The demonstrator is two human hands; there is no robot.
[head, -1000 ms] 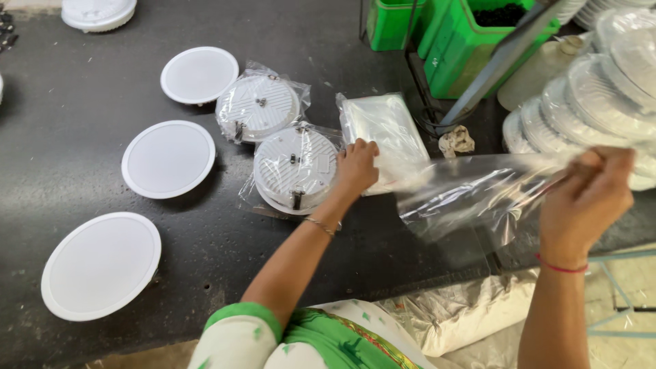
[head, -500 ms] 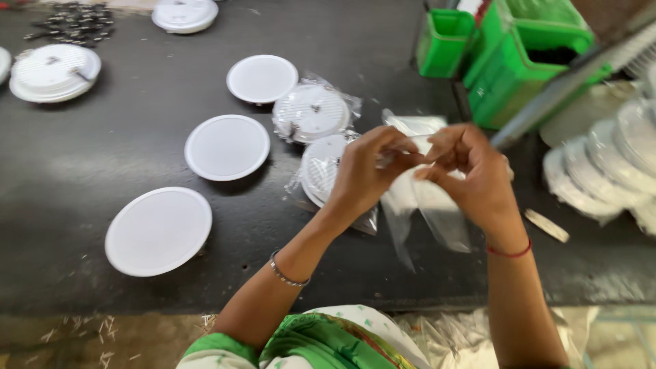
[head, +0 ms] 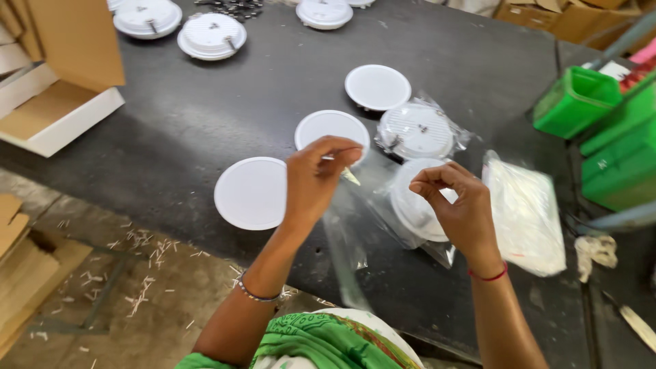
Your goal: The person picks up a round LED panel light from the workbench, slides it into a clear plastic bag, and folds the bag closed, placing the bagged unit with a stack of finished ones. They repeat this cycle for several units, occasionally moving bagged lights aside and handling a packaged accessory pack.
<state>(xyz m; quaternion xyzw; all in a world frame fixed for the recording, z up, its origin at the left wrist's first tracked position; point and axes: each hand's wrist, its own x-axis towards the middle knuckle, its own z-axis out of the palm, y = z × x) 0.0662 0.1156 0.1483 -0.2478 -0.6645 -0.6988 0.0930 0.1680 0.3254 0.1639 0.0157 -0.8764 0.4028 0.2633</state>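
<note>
My left hand (head: 316, 179) and my right hand (head: 459, 206) each pinch one edge of a clear plastic bag (head: 348, 232), pulling its mouth apart above the dark table (head: 205, 116). Under the bag lies a round white light wrapped in plastic (head: 413, 208). A bare white round light (head: 251, 193) lies just left of my left hand, another (head: 332, 130) behind it. A third white disc (head: 377, 87) and a bagged light (head: 417, 130) sit farther back.
A stack of clear bags (head: 525, 213) lies right of my right hand. Green bins (head: 594, 116) stand at the right edge. More round lights (head: 212, 34) sit at the table's far side. An open cardboard box (head: 55, 89) is at the left.
The view has shifted left. My hands, pinched together on the bag half a second ago, have moved apart and spread the bag open.
</note>
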